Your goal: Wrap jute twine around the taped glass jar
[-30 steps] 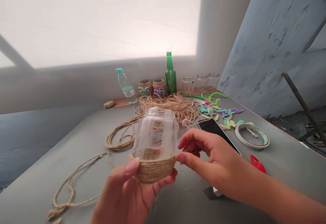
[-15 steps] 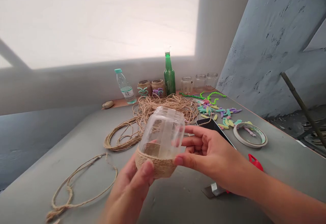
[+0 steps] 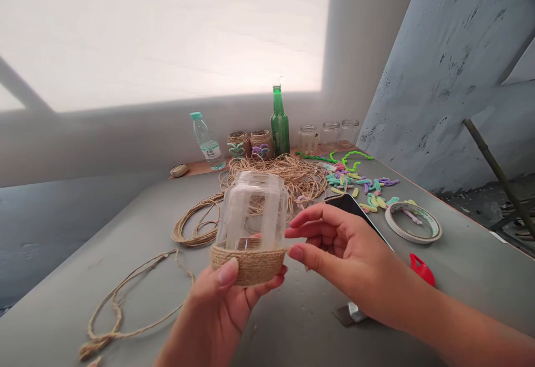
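My left hand (image 3: 223, 294) grips a clear jar (image 3: 253, 211) from below, thumb in front and fingers curled under the base. Jute twine (image 3: 251, 267) is wound in rows around the jar's lower part. Pale vertical strips, which look like tape, run up its sides. The jar stands nearly upright above the table. Just right of it is my right hand (image 3: 334, 244), its thumb and fingers apart. The thumb tip is close to the upper edge of the twine; I cannot tell whether it touches. Nothing shows between those fingers.
Behind the jar lies a loose heap of twine (image 3: 292, 169); a twine loop (image 3: 121, 283) is at left. A phone (image 3: 351, 204), tape roll (image 3: 413, 239) and cutter with exposed blade (image 3: 346, 314) lie right. A green bottle (image 3: 280, 127) and wrapped jars (image 3: 239, 143) stand at the back.
The jar has turned more upright and shifted slightly left in my left hand. My right hand's fingers have come away from the jar's side.
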`<state>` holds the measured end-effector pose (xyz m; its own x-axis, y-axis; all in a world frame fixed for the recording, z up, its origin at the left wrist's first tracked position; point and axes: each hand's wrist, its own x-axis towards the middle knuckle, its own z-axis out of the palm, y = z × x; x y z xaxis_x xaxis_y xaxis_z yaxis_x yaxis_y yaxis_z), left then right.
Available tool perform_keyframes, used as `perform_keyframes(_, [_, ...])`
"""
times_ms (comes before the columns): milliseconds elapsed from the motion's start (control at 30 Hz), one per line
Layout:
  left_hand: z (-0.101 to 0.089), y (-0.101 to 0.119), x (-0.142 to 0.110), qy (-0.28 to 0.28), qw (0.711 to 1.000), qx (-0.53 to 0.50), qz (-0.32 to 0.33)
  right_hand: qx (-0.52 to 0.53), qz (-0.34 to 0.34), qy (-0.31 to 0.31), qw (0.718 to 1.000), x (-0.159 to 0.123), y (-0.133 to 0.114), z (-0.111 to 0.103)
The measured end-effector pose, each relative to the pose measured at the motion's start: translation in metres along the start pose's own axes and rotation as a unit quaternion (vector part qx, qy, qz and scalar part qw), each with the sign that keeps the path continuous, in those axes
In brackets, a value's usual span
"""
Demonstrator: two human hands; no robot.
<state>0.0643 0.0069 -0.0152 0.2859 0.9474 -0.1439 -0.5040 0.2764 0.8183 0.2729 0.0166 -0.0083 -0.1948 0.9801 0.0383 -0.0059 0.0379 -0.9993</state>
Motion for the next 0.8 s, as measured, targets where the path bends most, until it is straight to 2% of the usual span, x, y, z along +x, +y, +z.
perform_keyframes(100, [-0.004, 0.000, 0.001, 0.010, 0.999, -0.030, -0.005, -0.107, -0.054, 0.011, 0.993, -0.002, -0.001, 0.000])
perform_keyframes(167, [-0.006, 0.000, 0.002, -0.002, 0.998, -0.046, -0.030, -0.149, -0.069, 0.008, 0.986, -0.005, -0.004, -0.001])
perform_keyframes(300, [-0.008, -0.001, 0.004, -0.028, 0.995, -0.075, -0.059, -0.157, -0.067, -0.020, 0.985, -0.008, -0.013, -0.002])
perform_keyframes(467, [-0.007, 0.000, 0.002, -0.028, 0.998, -0.051, -0.014, -0.165, -0.059, -0.018, 0.984, -0.006, -0.013, -0.001])
perform_keyframes(600, [-0.012, 0.001, 0.000, -0.074, 0.995, -0.064, -0.030, -0.152, -0.054, -0.031, 0.986, -0.002, -0.008, -0.002])
perform_keyframes(667, [-0.016, 0.002, 0.000, -0.098, 0.991, -0.076, -0.046, -0.129, -0.031, -0.031, 0.991, -0.001, -0.006, -0.003])
perform_keyframes(733, [-0.017, 0.003, -0.001, -0.116, 0.987, -0.091, -0.064, -0.066, 0.009, -0.033, 0.997, 0.000, -0.004, -0.003])
perform_keyframes(800, [-0.016, 0.003, -0.001, -0.136, 0.983, -0.095, -0.075, 0.024, 0.037, -0.065, 0.997, 0.000, -0.004, -0.002])
